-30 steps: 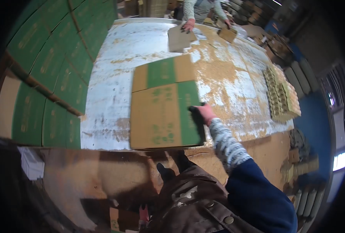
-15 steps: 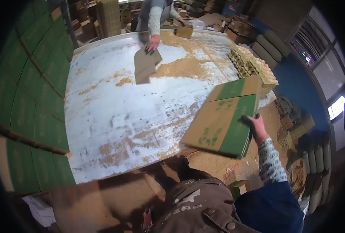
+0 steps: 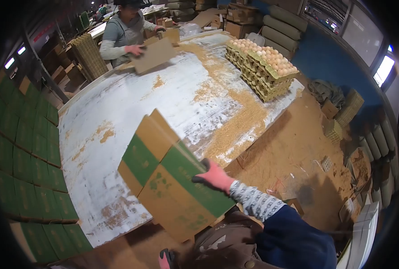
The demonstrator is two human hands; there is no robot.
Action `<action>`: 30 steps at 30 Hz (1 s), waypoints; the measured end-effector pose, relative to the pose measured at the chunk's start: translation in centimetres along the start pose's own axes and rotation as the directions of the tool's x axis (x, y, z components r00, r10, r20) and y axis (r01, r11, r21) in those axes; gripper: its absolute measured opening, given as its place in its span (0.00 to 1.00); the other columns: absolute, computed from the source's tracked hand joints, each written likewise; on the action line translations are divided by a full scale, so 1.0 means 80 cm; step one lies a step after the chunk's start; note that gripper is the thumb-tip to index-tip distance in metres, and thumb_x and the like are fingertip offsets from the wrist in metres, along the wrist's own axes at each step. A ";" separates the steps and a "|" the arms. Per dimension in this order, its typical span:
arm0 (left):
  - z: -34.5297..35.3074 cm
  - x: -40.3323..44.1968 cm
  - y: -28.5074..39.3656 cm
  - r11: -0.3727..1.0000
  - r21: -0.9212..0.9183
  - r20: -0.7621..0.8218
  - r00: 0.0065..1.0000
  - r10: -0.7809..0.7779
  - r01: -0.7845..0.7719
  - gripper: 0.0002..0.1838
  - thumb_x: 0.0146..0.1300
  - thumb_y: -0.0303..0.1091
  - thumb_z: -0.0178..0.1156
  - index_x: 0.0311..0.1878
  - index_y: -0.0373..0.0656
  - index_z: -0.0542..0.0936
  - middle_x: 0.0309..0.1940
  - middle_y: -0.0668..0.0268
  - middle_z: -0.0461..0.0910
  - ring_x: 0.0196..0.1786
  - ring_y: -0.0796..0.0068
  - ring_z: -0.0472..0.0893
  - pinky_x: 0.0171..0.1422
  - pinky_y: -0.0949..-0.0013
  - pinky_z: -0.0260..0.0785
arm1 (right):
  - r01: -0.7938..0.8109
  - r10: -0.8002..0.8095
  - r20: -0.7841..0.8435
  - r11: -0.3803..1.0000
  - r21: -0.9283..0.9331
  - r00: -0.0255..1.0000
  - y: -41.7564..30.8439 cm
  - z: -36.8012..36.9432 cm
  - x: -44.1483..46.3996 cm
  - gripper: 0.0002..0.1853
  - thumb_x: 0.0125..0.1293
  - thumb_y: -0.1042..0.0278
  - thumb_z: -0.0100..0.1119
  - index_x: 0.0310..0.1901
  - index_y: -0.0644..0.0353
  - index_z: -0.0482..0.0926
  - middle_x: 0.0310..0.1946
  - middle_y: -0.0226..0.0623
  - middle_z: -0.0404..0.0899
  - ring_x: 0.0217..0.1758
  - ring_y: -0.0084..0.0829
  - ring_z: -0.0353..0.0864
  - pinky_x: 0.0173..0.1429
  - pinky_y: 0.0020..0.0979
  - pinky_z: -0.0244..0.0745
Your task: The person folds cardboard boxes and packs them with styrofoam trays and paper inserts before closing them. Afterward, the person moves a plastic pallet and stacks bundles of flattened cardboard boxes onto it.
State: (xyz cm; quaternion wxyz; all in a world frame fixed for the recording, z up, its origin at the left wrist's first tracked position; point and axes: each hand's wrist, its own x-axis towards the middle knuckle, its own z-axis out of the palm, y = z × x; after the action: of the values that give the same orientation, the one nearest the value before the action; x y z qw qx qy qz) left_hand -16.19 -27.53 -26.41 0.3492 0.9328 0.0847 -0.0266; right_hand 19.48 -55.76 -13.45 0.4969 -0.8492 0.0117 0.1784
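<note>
A flat, folded brown and green cardboard box (image 3: 177,184) is tilted over the table's front edge, close to my body. My right hand (image 3: 213,176), in a pink and black glove, is closed on its upper right edge. Low in the view, below the box, is my left hand (image 3: 165,259), also gloved; only part of it shows, and its fingers are too hidden to read. Across the white, worn table (image 3: 132,103), a co-worker (image 3: 123,38) has a gloved hand on a plain brown cardboard sheet (image 3: 155,55).
Stacked egg trays full of eggs (image 3: 262,67) stand at the table's right corner. Green boxes (image 3: 24,161) are piled along the left side. Sawdust-like bits (image 3: 239,123) lie on the tabletop. Grey rolls (image 3: 282,31) are stacked behind the eggs.
The folded box has swung from the right back to the left and tilted, still in my right hand. The view has turned. The co-worker's sheet is lifted at the far edge.
</note>
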 end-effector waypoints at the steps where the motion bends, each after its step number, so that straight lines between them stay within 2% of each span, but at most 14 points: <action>1: 0.020 -0.007 -0.006 0.997 0.062 0.040 0.999 0.035 -0.037 0.18 0.59 0.38 0.54 0.50 0.39 0.72 0.41 0.50 0.75 0.44 0.51 0.74 0.49 0.56 0.66 | -0.037 0.037 -0.007 0.999 0.032 0.999 0.012 -0.040 0.001 0.39 0.43 0.53 0.70 0.53 0.68 0.66 0.47 0.54 0.74 0.51 0.43 0.75 0.55 0.35 0.69; 5: 0.104 -0.010 -0.022 0.990 -0.070 0.216 0.971 -0.103 0.121 0.16 0.60 0.37 0.53 0.48 0.39 0.73 0.38 0.49 0.75 0.40 0.52 0.75 0.43 0.53 0.67 | 0.008 0.007 -0.293 0.999 0.050 0.956 0.124 -0.194 -0.001 0.36 0.44 0.54 0.70 0.51 0.67 0.67 0.46 0.51 0.76 0.50 0.41 0.76 0.54 0.35 0.70; 7: 0.089 0.047 0.111 0.996 -0.050 0.146 0.987 -0.062 0.069 0.20 0.62 0.41 0.53 0.52 0.38 0.73 0.41 0.50 0.77 0.45 0.56 0.76 0.48 0.55 0.68 | -0.014 0.032 -0.345 0.998 0.054 0.938 0.125 -0.274 -0.035 0.36 0.44 0.56 0.71 0.52 0.67 0.66 0.46 0.51 0.75 0.51 0.40 0.76 0.53 0.35 0.70; 8: 0.112 0.086 0.132 0.823 -0.444 0.169 0.935 -0.313 0.356 0.16 0.63 0.36 0.53 0.49 0.37 0.73 0.37 0.58 0.77 0.41 0.67 0.76 0.44 0.61 0.70 | -0.075 0.095 -0.325 0.994 0.073 0.941 0.117 -0.304 -0.053 0.36 0.44 0.58 0.71 0.53 0.67 0.65 0.46 0.51 0.75 0.52 0.39 0.76 0.53 0.35 0.70; 9: 0.132 0.121 0.151 0.429 -0.733 0.292 0.814 -0.503 0.528 0.11 0.63 0.32 0.54 0.46 0.37 0.74 0.34 0.67 0.77 0.38 0.78 0.75 0.39 0.68 0.71 | -0.055 0.068 -0.355 0.997 0.045 0.932 0.105 -0.325 -0.065 0.37 0.44 0.58 0.71 0.54 0.67 0.64 0.46 0.51 0.75 0.52 0.40 0.76 0.53 0.35 0.71; 11: 0.132 0.208 0.249 0.721 -0.636 0.193 0.961 -0.198 0.276 0.14 0.65 0.34 0.53 0.48 0.36 0.74 0.40 0.64 0.76 0.42 0.76 0.76 0.47 0.72 0.71 | -0.036 0.030 -0.412 0.999 -0.007 0.911 0.092 -0.349 -0.083 0.40 0.44 0.57 0.72 0.56 0.65 0.62 0.47 0.51 0.75 0.51 0.41 0.76 0.53 0.35 0.71; 14: 0.111 0.325 0.411 0.677 -0.735 0.226 0.951 0.212 0.024 0.30 0.65 0.37 0.53 0.66 0.38 0.56 0.58 0.60 0.67 0.55 0.70 0.71 0.59 0.69 0.65 | 0.018 0.049 -0.540 0.993 0.119 0.840 0.075 -0.348 -0.063 0.41 0.44 0.57 0.72 0.57 0.64 0.60 0.46 0.50 0.75 0.49 0.43 0.77 0.52 0.36 0.71; 16: 0.077 0.395 0.504 0.585 -0.806 0.208 0.883 0.421 -0.089 0.35 0.63 0.40 0.53 0.68 0.36 0.52 0.63 0.58 0.61 0.64 0.67 0.62 0.65 0.65 0.57 | -0.025 0.069 -0.556 0.996 0.086 0.829 0.050 -0.323 -0.037 0.42 0.46 0.55 0.71 0.58 0.66 0.58 0.48 0.52 0.73 0.49 0.45 0.76 0.52 0.37 0.71; 18: 0.042 0.467 0.550 0.633 -0.773 0.259 0.898 0.356 -0.028 0.37 0.62 0.43 0.54 0.69 0.39 0.51 0.63 0.57 0.60 0.63 0.64 0.63 0.65 0.64 0.58 | 0.074 -0.026 -0.477 0.994 0.083 0.878 0.013 -0.299 -0.013 0.43 0.48 0.52 0.68 0.59 0.67 0.56 0.49 0.54 0.72 0.49 0.47 0.76 0.52 0.39 0.71; 20: -0.003 0.539 0.572 0.657 -0.698 0.502 0.849 0.165 0.285 0.38 0.59 0.43 0.57 0.68 0.41 0.53 0.62 0.57 0.63 0.62 0.65 0.66 0.63 0.65 0.61 | 0.279 -0.230 -0.292 0.950 0.139 0.928 -0.004 -0.261 0.021 0.44 0.51 0.48 0.64 0.61 0.68 0.54 0.52 0.56 0.69 0.52 0.49 0.73 0.54 0.41 0.69; 22: -0.014 0.606 0.543 0.938 -0.260 0.420 0.847 0.325 -0.231 0.40 0.54 0.43 0.62 0.66 0.40 0.56 0.56 0.55 0.70 0.56 0.67 0.72 0.59 0.67 0.65 | 0.227 -0.215 -0.090 0.961 0.158 0.973 -0.003 -0.202 0.060 0.45 0.52 0.48 0.63 0.63 0.68 0.52 0.62 0.57 0.55 0.62 0.51 0.64 0.63 0.40 0.62; 23: -0.030 0.599 0.569 0.949 0.097 0.299 0.918 0.260 -0.300 0.38 0.47 0.39 0.68 0.61 0.37 0.64 0.48 0.54 0.77 0.48 0.70 0.77 0.55 0.70 0.67 | 0.289 -0.284 -0.052 0.936 0.203 0.957 -0.009 -0.181 0.073 0.44 0.53 0.48 0.61 0.63 0.67 0.52 0.64 0.55 0.52 0.63 0.51 0.62 0.63 0.39 0.61; 27: -0.068 0.656 0.505 0.973 0.053 0.198 0.958 0.209 -0.223 0.34 0.41 0.33 0.70 0.54 0.35 0.71 0.45 0.54 0.79 0.46 0.70 0.78 0.53 0.69 0.69 | 0.451 -0.504 0.110 0.835 0.315 0.857 -0.028 -0.178 0.104 0.38 0.58 0.50 0.57 0.64 0.60 0.54 0.66 0.50 0.51 0.63 0.52 0.62 0.64 0.39 0.61; 30: -0.109 0.729 0.479 0.966 0.013 0.035 0.966 0.257 -0.258 0.28 0.41 0.27 0.69 0.49 0.34 0.75 0.42 0.57 0.80 0.45 0.72 0.79 0.51 0.70 0.70 | 0.504 -0.513 0.133 0.858 0.098 0.848 0.019 -0.209 0.134 0.35 0.59 0.52 0.57 0.64 0.56 0.56 0.61 0.48 0.62 0.58 0.48 0.69 0.61 0.39 0.65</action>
State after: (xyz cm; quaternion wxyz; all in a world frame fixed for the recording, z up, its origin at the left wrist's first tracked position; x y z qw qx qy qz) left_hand 47.91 -42.12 -1.36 0.3428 0.9384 -0.0432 0.0031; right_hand 34.11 -68.99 -10.74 0.5510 -0.7904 -0.2463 0.1053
